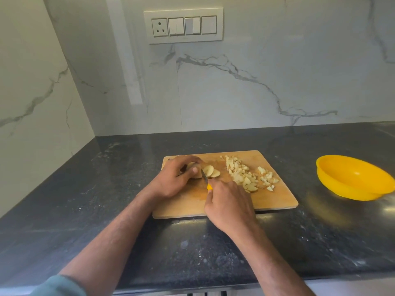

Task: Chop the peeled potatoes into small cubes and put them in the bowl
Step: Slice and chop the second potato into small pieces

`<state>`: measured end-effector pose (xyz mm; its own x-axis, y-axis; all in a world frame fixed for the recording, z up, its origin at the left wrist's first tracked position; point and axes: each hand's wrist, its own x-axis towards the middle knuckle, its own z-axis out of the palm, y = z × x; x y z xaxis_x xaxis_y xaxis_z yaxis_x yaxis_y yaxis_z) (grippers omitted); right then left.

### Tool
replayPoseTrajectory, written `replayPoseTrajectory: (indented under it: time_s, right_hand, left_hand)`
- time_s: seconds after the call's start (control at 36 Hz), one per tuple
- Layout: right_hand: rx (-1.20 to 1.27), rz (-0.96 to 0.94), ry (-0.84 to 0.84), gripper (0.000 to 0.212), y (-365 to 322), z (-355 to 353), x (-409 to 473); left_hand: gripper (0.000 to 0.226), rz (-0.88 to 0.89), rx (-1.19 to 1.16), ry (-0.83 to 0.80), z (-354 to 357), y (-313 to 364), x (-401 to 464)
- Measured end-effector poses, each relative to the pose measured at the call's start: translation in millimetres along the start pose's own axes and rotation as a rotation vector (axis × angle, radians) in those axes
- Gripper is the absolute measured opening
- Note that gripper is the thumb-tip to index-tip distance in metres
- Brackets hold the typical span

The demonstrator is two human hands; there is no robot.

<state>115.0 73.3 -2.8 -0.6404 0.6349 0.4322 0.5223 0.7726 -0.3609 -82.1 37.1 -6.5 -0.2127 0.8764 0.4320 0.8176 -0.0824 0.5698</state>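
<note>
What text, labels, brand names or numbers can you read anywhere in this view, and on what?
None can be read.
Switch panel: socket and switches, no lettering visible.
Yellow bowl: plain, no mark showing.
Knife: no print visible on blade or yellow handle.
Cutting board: bare wood.

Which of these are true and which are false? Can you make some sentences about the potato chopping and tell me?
1. The left hand holds a potato on the cutting board. True.
2. The yellow bowl is full of potato cubes. False: it looks empty; the cubes lie in a pile on the board.
3. The right hand grips a knife with a yellow handle. True.
4. The bowl stands on the cutting board. False: it stands on the dark counter, to the right of the board.
5. Some slices lie beside the blade. True.
</note>
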Motion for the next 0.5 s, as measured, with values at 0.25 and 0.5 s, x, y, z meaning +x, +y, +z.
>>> replayPoseTrajectory:
  time_s: [0.25, 0.5]
  right_hand:
    - [0.070, 0.019, 0.009, 0.035, 2, 1, 0]
    - [0.038, 0.027, 0.037, 0.036, 2, 3, -2]
  left_hand:
    - [0.046, -0.088, -0.116, 0.065, -6, -15, 0]
    - [0.040, -0.216, -0.136, 0.088, -8, -12, 1]
